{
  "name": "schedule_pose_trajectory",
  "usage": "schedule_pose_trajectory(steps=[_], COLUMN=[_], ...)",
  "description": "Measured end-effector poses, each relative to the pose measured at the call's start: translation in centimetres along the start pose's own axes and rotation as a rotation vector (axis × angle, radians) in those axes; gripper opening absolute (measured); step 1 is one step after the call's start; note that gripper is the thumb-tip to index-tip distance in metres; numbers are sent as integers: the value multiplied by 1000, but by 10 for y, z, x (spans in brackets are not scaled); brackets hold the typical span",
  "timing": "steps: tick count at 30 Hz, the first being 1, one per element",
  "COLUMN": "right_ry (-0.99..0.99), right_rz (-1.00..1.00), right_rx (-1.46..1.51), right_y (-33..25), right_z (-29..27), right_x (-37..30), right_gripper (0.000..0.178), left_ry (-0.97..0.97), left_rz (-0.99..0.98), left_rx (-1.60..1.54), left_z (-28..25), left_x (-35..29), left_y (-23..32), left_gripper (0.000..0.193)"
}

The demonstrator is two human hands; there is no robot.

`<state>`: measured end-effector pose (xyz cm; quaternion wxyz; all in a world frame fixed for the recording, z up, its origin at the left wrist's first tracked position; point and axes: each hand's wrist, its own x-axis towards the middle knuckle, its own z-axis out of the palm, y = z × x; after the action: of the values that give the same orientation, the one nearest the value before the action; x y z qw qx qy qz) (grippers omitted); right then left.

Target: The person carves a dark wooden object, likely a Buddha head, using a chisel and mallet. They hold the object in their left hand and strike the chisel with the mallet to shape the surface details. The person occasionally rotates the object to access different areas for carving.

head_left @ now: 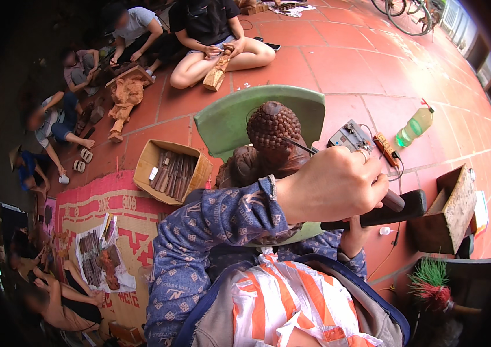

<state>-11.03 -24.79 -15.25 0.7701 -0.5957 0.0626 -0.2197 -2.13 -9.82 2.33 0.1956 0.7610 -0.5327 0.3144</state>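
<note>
I see my left hand fisted around a chisel, its tip on the carved wooden head at centre. My right hand, mostly hidden, probably grips the dark mallet at four o'clock. A glancing blow could gouge the curls.

Daylight comes from the upper right, where the red floor looks bright and washed out. The left side sinks into dim shadow. Fisheye bending curves the tile lines, a black rim frames the corners, and the edges look soft.
</note>
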Motion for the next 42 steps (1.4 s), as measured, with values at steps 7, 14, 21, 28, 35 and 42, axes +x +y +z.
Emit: schedule_pose_trajectory(steps=[7, 14, 21, 28, 35, 42], right_ry=[-11, 59, 103, 104, 162, -11], right_rz=[52, -39, -150, -192, -211, -270], right_rx=[5, -171, -114, -84, -37, -206], right_y=[10, -4, -15, -20, -16, 8], right_z=[-8, 0, -20, -31, -18, -57], right_x=[-9, -2, 15, 17, 17, 17], right_gripper=[57, 55, 42, 31, 26, 39], left_ry=[-40, 71, 203, 210, 178, 151], left_rz=[22, 29, 83, 100, 80, 60], left_rx=[-39, -40, -120, -129, -91, -96], left_z=[-2, -8, -12, -8, -7, -11], left_x=[-3, 2, 5, 4, 3, 4], left_y=[-1, -1, 4, 7, 2, 2], left_gripper=[31, 31, 35, 34, 32, 32])
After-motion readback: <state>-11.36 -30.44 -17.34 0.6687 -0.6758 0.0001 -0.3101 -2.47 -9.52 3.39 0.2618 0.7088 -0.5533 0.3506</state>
